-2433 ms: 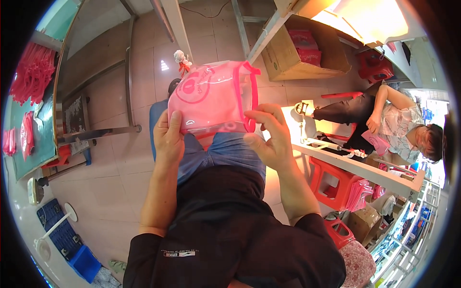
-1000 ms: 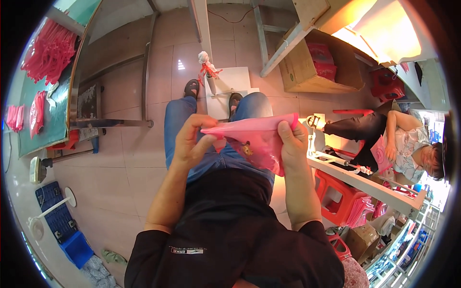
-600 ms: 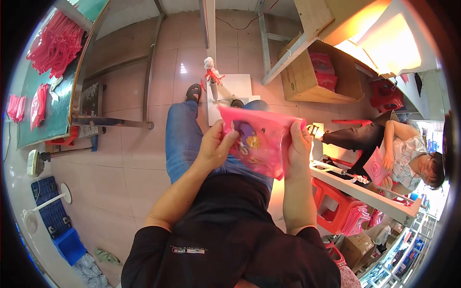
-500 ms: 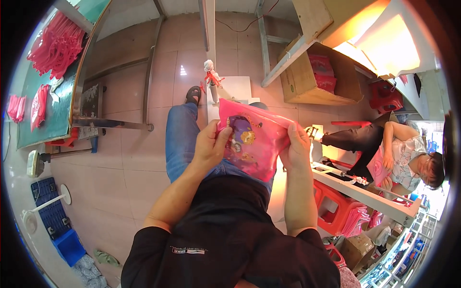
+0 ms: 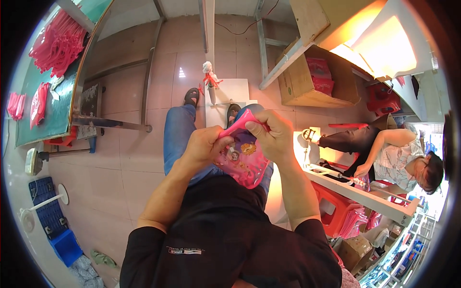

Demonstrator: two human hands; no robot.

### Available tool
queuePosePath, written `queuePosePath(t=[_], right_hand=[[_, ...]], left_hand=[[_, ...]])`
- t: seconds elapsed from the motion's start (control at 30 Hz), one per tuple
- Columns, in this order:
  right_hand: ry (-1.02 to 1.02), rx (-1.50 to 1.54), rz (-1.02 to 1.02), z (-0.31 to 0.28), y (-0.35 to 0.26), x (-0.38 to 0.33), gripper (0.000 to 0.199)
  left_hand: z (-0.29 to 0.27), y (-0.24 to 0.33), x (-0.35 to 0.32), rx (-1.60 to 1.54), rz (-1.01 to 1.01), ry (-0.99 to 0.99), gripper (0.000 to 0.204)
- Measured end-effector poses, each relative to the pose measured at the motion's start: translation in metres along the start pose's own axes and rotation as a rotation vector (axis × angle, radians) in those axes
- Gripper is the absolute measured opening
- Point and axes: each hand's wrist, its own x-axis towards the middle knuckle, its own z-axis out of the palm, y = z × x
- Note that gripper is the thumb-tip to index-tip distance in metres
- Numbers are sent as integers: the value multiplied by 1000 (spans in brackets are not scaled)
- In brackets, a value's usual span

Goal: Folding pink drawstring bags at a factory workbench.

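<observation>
A pink printed plastic bag (image 5: 242,168) with cartoon figures hangs over my lap. My left hand (image 5: 201,146) is closed on the left part of its upper edge, thumb on top. Close by, my right hand (image 5: 274,139) pinches the same edge, thumb toward me. Between the hands the edge is bunched and folded, with one corner sticking up. Ahead of the bag, a metal rod (image 5: 212,96) topped with a white wrapping (image 5: 207,68) and red ribbon stands above a white panel (image 5: 235,89).
On the left, a green table (image 5: 55,113) bears piles of pink bags (image 5: 57,43). A cardboard box (image 5: 294,91) with pink packets stands ahead right. At right, another person (image 5: 396,156) works by a white metal frame (image 5: 365,192), above a red stool (image 5: 329,206).
My hands have come closer together, and my right hand has moved left and up. The bag's stretched upper edge is now bunched. The other person's arm has moved toward the frame.
</observation>
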Motion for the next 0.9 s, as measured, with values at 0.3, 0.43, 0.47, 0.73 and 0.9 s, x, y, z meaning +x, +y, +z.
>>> queuePosePath(t=[0.3, 0.43, 0.47, 0.73, 0.9], right_hand=[[-59, 126, 59, -14, 14, 3, 16], [77, 101, -78, -8, 26, 2, 17], [103, 63, -150, -7, 28, 2, 16], [369, 187, -200, -11, 36, 15, 20], [428, 258, -114, -10, 44, 15, 19]], left_hand=[[-14, 6, -8, -67, -34, -78, 14], [-14, 2, -10, -190, -75, -32, 13], [-14, -1, -10, -267, -127, -25, 13], [8, -3, -11, -1026, -356, 240, 17], [9, 3, -7, -893, -303, 389, 18]])
